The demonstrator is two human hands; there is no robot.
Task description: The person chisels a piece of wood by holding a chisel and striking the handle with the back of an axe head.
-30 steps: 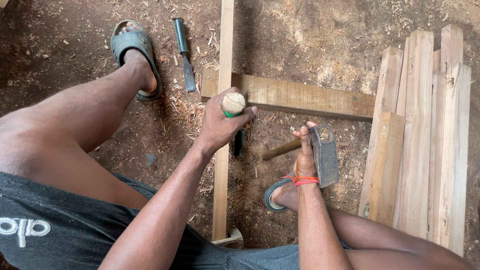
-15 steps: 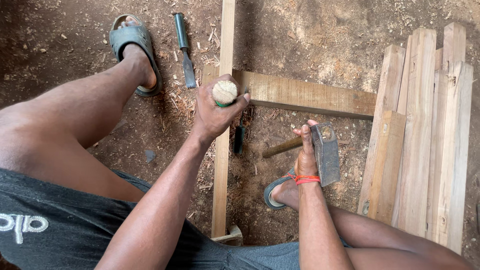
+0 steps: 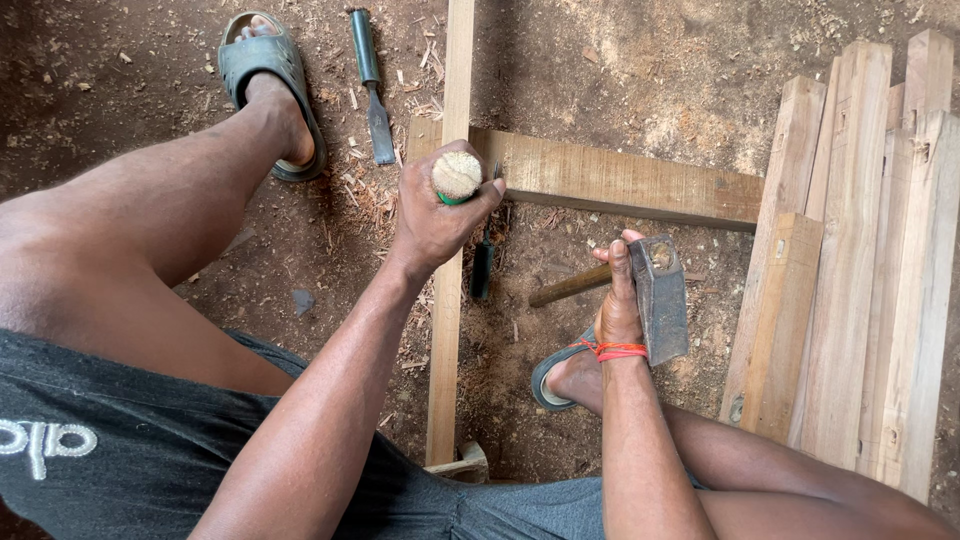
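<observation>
Left hand (image 3: 432, 215) has crept up the slat (image 3: 447, 300) over the last second; it now sits right at the joint where the slat crosses the plank (image 3: 620, 182). Right hand (image 3: 620, 305) hasn't shifted.

Left fingers are clenched round a chisel (image 3: 457, 175): pale mushroomed butt up, bit of green handle showing under it. Blade tip is hidden behind the fist, so I can't tell if it's touching the wood.

Right fingers are wrapped round a hatchet (image 3: 660, 298) just below the head. Head hangs level beside the wrist, haft pointing left, well apart from the chisel butt. Red band on that wrist.

Person is seated on the dirt floor, slat running between the legs. Right foot in a sandal (image 3: 560, 372) sits just beside the slat, not clearly pinning it. Left foot (image 3: 270, 90) is out to the side.

Spare chisel (image 3: 372, 85) lies on the dirt left of the slat, another dark tool (image 3: 482, 268) just right of it under the fist. Stack of sawn timber (image 3: 860, 250) on the right.

To do this cut well, I'd say: keep the chisel plumb, strike the butt square with the hatchet's flat back, short taps, thumb off the top. Butt is frayed, so glancing blows are the risk. Weight on the slat would stop it hopping.
</observation>
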